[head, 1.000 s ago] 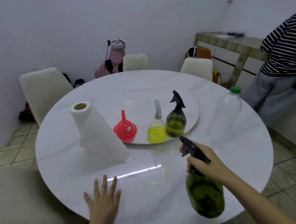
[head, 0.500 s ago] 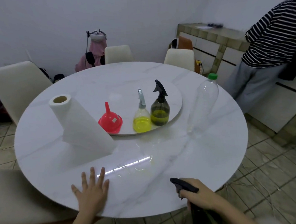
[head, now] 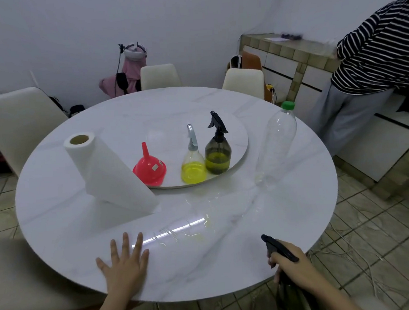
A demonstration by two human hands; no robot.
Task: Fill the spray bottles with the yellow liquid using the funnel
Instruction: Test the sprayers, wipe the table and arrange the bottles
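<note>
My right hand (head: 292, 263) grips the neck of a dark green spray bottle (head: 292, 298) with a black trigger head, held low beside the table's near right edge. My left hand (head: 124, 264) rests flat on the white round table (head: 81, 212), fingers spread. On the round turntable (head: 238, 138) stand a red funnel (head: 149, 167) upside down, a clear spray bottle (head: 193, 165) part full of yellow liquid, and a smoky dark spray bottle (head: 217, 151) with yellow liquid in its lower half. A tall clear plastic bottle (head: 276, 145) with a green cap stands empty at the right.
A paper towel roll (head: 108, 173) stands left of the funnel. Cream chairs (head: 17, 124) ring the table. A person in a striped top (head: 380, 53) stands at a tiled counter (head: 295, 51) to the right. Tiled floor lies below the table's right edge.
My right hand has lowered the dark green spray bottle from above the tabletop to beside and below the table's near edge. My left hand stayed flat on the table.
</note>
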